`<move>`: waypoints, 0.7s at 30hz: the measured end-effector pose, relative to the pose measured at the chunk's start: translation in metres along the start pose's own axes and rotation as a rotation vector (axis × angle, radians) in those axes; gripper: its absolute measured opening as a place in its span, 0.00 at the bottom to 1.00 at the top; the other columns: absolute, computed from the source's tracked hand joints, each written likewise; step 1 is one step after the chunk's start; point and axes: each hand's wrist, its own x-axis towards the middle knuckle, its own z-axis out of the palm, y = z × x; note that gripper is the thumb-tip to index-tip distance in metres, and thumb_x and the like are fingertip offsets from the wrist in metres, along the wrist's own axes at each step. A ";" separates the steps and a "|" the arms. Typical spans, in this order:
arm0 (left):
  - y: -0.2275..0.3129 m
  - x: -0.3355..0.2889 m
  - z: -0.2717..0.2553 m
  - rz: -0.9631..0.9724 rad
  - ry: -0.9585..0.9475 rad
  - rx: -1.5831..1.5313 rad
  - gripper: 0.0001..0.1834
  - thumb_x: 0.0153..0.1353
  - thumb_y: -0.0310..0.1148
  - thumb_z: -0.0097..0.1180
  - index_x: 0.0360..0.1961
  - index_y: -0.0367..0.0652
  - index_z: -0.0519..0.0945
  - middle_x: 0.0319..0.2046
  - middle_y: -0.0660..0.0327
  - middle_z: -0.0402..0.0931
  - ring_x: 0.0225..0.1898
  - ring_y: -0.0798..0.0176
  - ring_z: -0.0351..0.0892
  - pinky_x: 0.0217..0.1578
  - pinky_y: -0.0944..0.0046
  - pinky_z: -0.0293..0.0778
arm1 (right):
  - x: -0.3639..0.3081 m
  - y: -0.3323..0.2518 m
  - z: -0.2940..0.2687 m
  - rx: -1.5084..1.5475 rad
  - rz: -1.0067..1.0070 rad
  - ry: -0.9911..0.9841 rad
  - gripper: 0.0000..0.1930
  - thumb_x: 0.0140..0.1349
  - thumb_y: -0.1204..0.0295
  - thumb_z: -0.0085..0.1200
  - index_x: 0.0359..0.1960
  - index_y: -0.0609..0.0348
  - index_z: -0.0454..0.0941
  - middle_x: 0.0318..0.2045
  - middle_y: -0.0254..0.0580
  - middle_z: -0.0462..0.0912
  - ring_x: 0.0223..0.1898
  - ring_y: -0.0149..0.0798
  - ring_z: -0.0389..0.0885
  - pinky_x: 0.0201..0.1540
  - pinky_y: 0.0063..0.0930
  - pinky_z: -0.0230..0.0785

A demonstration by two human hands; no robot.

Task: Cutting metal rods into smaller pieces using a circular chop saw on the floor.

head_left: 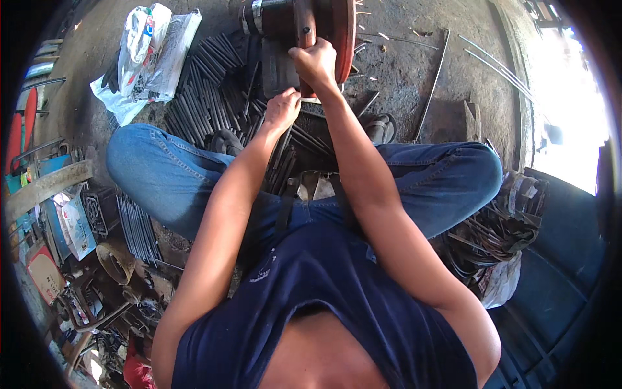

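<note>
A grey, gritty floor (405, 71) spreads around the machine (324, 26), which stands on it straight ahead of the person. Well to the right of the machine and nearer the person is a broad dark-blue panel (560, 266). The person sits low before the machine, knees spread wide in blue jeans (447, 178), one knee to each side of it. The machine itself is reddish brown, with a silver-banded cylinder (275, 18) on its left and a round red guard (348, 39) along its right. Just left of it, a large pile of dark rods (206, 107) reaches back toward the person's feet; beyond that pile, farther left of the machine, lie white plastic bags (146, 55). A heap of bent strips (495, 233) sits to the right of the machine, past the right knee. A long thin bar (433, 84) lies on the ground right of the machine. The right hand (315, 63) is wrapped around the machine's upright-looking handle (304, 26). The left hand (283, 109), fingers curled, is just beside the handle's near end, slightly apart from the right; whether it grips anything cannot be told.
</note>
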 end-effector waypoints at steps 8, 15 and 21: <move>0.002 0.007 -0.005 -0.058 -0.090 0.053 0.06 0.59 0.31 0.55 0.36 0.43 0.79 0.33 0.51 0.81 0.36 0.43 0.81 0.37 0.47 0.78 | 0.002 0.000 0.001 -0.015 -0.026 0.011 0.21 0.41 0.64 0.62 0.29 0.75 0.78 0.23 0.61 0.83 0.30 0.52 0.86 0.38 0.38 0.77; 0.002 0.004 -0.003 -0.050 -0.091 0.036 0.07 0.59 0.31 0.55 0.35 0.39 0.78 0.33 0.48 0.81 0.36 0.41 0.80 0.37 0.46 0.77 | -0.001 0.000 -0.002 0.010 -0.008 -0.004 0.20 0.41 0.64 0.62 0.28 0.75 0.78 0.23 0.61 0.82 0.30 0.52 0.86 0.37 0.38 0.77; 0.000 0.004 -0.004 -0.016 -0.031 -0.018 0.07 0.59 0.31 0.56 0.36 0.40 0.79 0.34 0.49 0.81 0.37 0.42 0.81 0.37 0.46 0.77 | -0.001 -0.002 -0.002 0.041 -0.013 -0.003 0.20 0.39 0.66 0.61 0.28 0.76 0.78 0.23 0.62 0.82 0.30 0.53 0.86 0.39 0.38 0.77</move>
